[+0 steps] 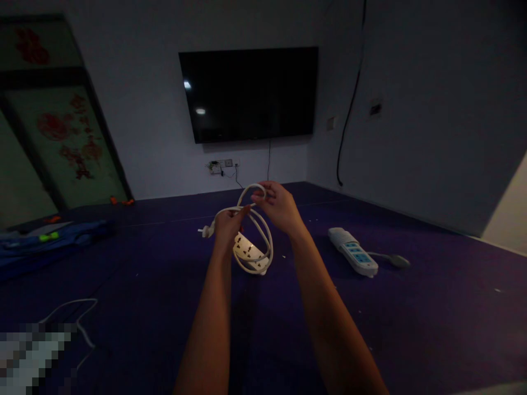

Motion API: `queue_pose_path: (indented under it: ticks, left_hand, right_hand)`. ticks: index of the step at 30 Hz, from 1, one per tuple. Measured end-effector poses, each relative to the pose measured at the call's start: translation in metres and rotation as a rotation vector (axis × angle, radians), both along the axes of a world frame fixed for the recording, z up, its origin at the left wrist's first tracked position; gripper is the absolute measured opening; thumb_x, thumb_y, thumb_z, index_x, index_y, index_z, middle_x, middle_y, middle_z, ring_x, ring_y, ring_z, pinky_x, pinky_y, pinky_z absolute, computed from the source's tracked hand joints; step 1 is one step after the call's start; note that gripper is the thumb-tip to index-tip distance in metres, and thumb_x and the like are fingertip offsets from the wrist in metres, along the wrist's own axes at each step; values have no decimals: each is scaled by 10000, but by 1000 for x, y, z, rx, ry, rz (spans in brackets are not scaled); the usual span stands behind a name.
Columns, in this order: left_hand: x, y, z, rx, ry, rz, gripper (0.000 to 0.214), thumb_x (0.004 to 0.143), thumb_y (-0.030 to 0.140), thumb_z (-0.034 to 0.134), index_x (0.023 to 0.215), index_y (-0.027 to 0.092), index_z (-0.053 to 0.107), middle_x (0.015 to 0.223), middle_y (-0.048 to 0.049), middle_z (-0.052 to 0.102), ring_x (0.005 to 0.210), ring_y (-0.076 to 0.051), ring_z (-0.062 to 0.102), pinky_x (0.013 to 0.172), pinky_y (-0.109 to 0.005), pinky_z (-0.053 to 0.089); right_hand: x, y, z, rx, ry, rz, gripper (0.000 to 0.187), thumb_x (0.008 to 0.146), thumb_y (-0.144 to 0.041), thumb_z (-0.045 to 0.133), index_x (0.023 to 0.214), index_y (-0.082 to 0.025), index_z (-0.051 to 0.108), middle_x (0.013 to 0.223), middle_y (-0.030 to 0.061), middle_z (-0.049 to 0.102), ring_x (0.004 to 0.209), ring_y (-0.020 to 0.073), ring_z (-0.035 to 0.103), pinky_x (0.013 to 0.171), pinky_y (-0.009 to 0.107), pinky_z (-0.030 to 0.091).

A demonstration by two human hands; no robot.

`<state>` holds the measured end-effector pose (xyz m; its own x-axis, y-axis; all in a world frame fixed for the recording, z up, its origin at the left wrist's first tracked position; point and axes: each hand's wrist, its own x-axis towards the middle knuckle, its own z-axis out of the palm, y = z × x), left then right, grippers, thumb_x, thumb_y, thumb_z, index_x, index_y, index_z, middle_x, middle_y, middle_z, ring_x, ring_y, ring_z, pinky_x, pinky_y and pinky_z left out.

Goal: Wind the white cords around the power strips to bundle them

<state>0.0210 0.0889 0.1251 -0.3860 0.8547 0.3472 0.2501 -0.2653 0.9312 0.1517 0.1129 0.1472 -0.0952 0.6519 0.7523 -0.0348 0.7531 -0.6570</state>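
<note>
A white power strip (pixel 249 250) with several sockets hangs or rests just beyond my hands, and loops of its white cord (pixel 269 241) pass in front of it. My left hand (pixel 229 226) is closed around the cord near the strip's upper end, and the plug (pixel 207 231) sticks out to its left. With finger and thumb, my right hand (pixel 279 206) pinches a raised loop of the same cord, a little higher and to the right. Whether the strip touches the floor I cannot tell.
On the dark purple floor to the right lies a second power strip (pixel 357 257) wrapped in its cord, its plug (pixel 399 261) beside it. Blue cloth (pixel 78 235) lies at the left, a thin white cable (pixel 84 323) nearer. A television (pixel 251 96) hangs on the far wall.
</note>
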Motion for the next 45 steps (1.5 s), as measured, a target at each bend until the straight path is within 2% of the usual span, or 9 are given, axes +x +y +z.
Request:
queue_pose_path:
  ticks: [6,8,10,12,14,21,28,38,45]
  left_hand:
    - [-3,4,-2,102,-93,78,420,624,550,638,508,174,491,361,82,316,344,-53,298,374,-203,223]
    - [-7,7,-3,119,-114,102,434,629,555,632,494,186,447,369,86,298,346,-51,287,374,-205,221]
    - [-11,8,-3,119,-117,124,446,629,561,630,485,195,419,377,83,302,350,-55,303,376,-206,234]
    - [-13,8,-3,98,-121,142,439,630,562,629,489,199,428,385,75,326,358,-69,349,382,-209,267]
    - [-15,8,-2,64,-140,146,420,629,563,631,510,196,466,399,63,369,370,-87,408,395,-216,312]
    - [-17,5,1,-29,-193,72,382,608,543,658,585,172,570,471,12,527,432,-135,534,443,-242,396]
    - [-22,6,-3,-18,-34,42,465,669,562,597,432,216,394,357,72,261,319,-78,292,376,-238,206]
    - [-19,8,-2,78,101,187,570,657,602,598,395,213,273,385,52,233,433,-89,307,437,-239,203]
    - [-14,1,2,86,116,186,541,642,558,645,396,197,327,387,62,216,426,-67,240,419,-228,184]
  right_hand:
    - [6,10,-17,-103,-256,-59,922,487,-233,835,1321,-267,441,983,78,650,844,229,625,730,369,493]
    - [6,11,-20,-138,-378,-103,781,492,-233,831,1222,-234,554,849,61,670,792,225,626,695,345,483]
    - [6,11,-19,-161,-520,-106,437,579,-246,783,999,-193,676,685,36,660,685,203,624,630,309,464]
    - [4,9,-17,-161,-615,-69,138,659,-218,716,788,-176,694,561,11,624,571,169,604,559,270,431]
    - [3,7,-14,-139,-632,-38,22,694,-161,661,677,-173,663,509,-7,601,506,136,582,515,237,404]
    - [5,10,-16,-135,-584,130,104,762,-126,542,709,-161,624,541,-25,606,431,68,528,437,168,376]
    - [13,13,-16,-175,-523,187,95,740,-132,566,719,-154,656,494,-35,562,443,77,516,445,179,383]
    - [19,14,-17,-197,-497,243,103,708,-196,625,760,-144,696,531,-20,587,482,86,521,466,193,385]
    - [10,12,-12,-123,-140,272,429,731,-270,634,1148,-178,605,849,17,658,636,89,538,558,191,431]
